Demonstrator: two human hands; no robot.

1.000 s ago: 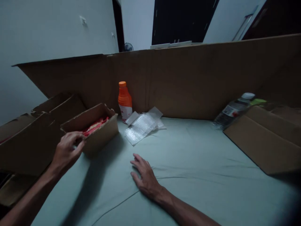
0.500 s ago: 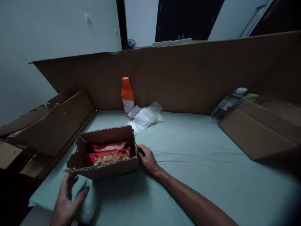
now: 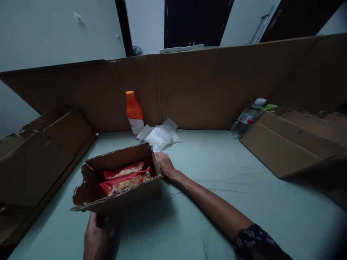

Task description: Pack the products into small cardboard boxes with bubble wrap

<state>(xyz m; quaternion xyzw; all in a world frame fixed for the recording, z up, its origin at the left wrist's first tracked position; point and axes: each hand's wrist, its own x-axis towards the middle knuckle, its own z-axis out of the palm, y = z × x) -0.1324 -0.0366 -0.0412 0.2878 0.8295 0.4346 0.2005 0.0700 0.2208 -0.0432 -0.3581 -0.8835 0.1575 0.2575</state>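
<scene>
A small open-topped cardboard box (image 3: pixel 127 198) stands left of the middle of the table, turned at an angle. Two red snack packets (image 3: pixel 127 178) lie side by side inside it. My right hand (image 3: pixel 165 165) grips the box's right end, its fingertips hidden behind the cardboard. My left hand (image 3: pixel 97 234) is at the lower front left of the box. Its fingers reach up under the front edge and are partly hidden and blurred, so their grip does not show.
Behind the box stand an orange bottle (image 3: pixel 135 113) and some bubble wrap (image 3: pixel 159 136). Larger cardboard boxes flank the table at left (image 3: pixel 35 169) and right (image 3: pixel 287 144). A clear bottle (image 3: pixel 248 118) leans by the right one. A cardboard wall (image 3: pixel 200 86) runs along the back.
My left hand has moved right and in under the box's front edge, from open beside its corner. The box has turned slightly, and my right hand has shifted toward its far corner. The view swung right.
</scene>
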